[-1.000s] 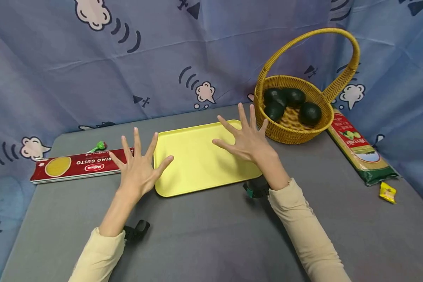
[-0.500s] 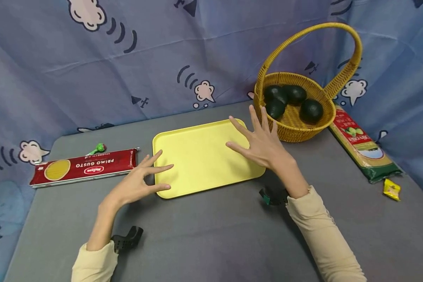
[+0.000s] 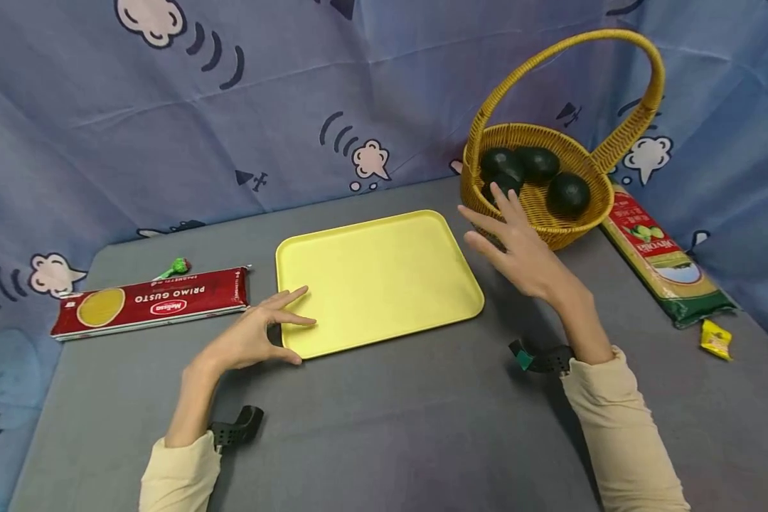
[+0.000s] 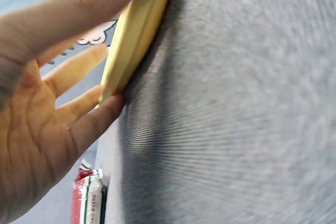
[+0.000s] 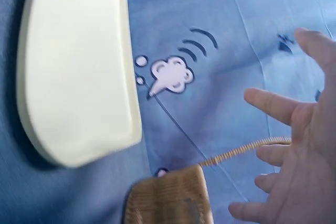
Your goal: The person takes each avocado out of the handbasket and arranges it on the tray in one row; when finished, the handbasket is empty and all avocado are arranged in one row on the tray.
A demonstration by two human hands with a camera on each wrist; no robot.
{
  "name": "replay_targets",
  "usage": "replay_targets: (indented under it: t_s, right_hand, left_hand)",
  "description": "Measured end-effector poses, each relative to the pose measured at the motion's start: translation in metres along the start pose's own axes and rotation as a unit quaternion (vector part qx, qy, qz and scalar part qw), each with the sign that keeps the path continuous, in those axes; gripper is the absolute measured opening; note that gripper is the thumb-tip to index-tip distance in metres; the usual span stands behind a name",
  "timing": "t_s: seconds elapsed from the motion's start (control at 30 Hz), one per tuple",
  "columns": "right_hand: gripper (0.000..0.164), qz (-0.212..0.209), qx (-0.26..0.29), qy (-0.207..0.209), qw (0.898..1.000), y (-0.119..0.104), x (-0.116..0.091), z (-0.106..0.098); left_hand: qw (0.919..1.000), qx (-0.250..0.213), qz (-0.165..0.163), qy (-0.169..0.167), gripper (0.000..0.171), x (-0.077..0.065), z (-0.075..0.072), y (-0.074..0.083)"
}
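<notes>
A yellow tray lies flat on the grey table. My left hand is at its near left corner, fingers apart over the left rim and thumb at the front edge. In the left wrist view, the little finger meets the end of the tray. My right hand, fingers spread and holding nothing, hovers in front of the yellow wicker basket. Several dark green avocados sit inside that basket; my fingertips partly cover one of them. The right wrist view shows the basket below the spread fingers.
Left of the tray lies a red spaghetti pack, with a green lollipop behind it. A red, tan and green bag leans out beside the basket, near a small yellow packet. A patterned blue cloth hangs behind.
My left hand has turned from spread upward to sideways and come down to the tray's corner. My right hand has moved right, from over the tray to the basket's front.
</notes>
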State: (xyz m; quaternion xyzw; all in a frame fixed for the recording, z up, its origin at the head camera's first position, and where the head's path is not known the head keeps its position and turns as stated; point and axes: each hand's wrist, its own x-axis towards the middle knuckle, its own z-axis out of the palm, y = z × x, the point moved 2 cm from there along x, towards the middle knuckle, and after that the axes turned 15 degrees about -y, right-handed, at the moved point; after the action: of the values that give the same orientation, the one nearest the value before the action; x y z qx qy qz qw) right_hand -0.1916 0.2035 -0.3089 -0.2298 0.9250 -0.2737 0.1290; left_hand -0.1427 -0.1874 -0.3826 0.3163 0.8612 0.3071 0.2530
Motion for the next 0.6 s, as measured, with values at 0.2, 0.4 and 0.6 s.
replay_targets:
  t_s: [0.2,0.4,0.6]
  right_hand:
    - [0.053,-0.024,0.044,0.041,0.998,0.012,-0.014,-0.024]
    - [0.051,-0.017,0.099,0.061,0.993,0.031,-0.025,-0.047]
    - [0.054,-0.005,0.204,0.054,0.978,0.052,-0.032,-0.068]
  left_hand:
    - [0.9993,0.001,-0.032,0.022,0.056,-0.001,-0.001,-0.003]
    - [0.9984,-0.012,-0.042,0.035,0.056,-0.003,0.000,-0.004]
    - [0.9965,-0.057,-0.050,0.034,0.054,-0.003,0.001,-0.005]
